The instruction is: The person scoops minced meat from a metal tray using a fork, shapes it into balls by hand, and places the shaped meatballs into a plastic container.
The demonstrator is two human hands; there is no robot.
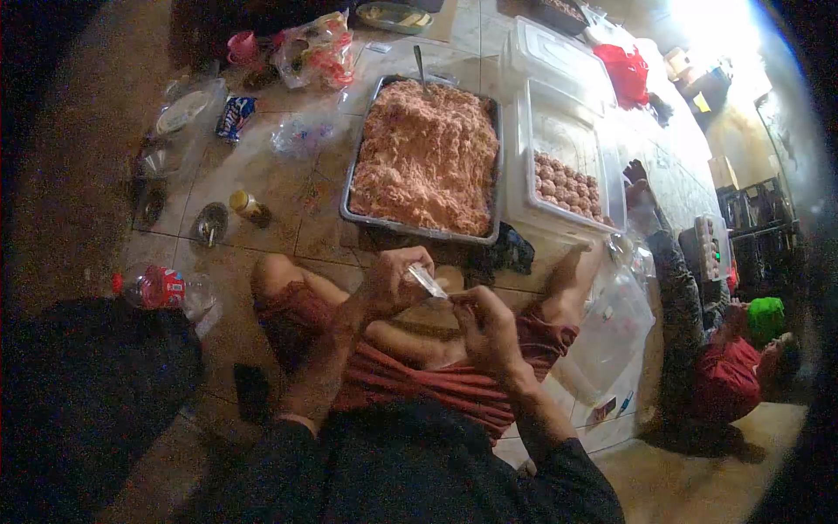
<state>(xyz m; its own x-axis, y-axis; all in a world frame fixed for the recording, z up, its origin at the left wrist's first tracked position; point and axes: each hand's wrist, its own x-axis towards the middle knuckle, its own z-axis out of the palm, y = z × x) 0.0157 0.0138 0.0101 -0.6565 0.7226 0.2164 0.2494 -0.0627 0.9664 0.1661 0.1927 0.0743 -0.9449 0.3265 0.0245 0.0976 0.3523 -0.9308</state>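
My left hand (397, 278) is closed on one end of a small whitish, shiny strip (427, 281). My right hand (485, 327) pinches the strip's other end, so it stretches between both hands above my lap. Its exact kind is too small to make out. Just beyond my hands lies a dark rectangular tub (419, 231) heaped with pinkish minced mixture (428, 157). A metal spoon (419, 63) stands in the mixture at the far side. To the right, a clear plastic box (529, 166) holds rows of round meatballs (566, 185).
Left on the tiled floor are a yellow-capped jar (249, 207), a glass ashtray (210, 224), a blue packet (236, 119) and a red-labelled bottle (166, 288). A person in a red top (729, 377) lies at right. A translucent plastic bag (607, 336) lies beside my knee.
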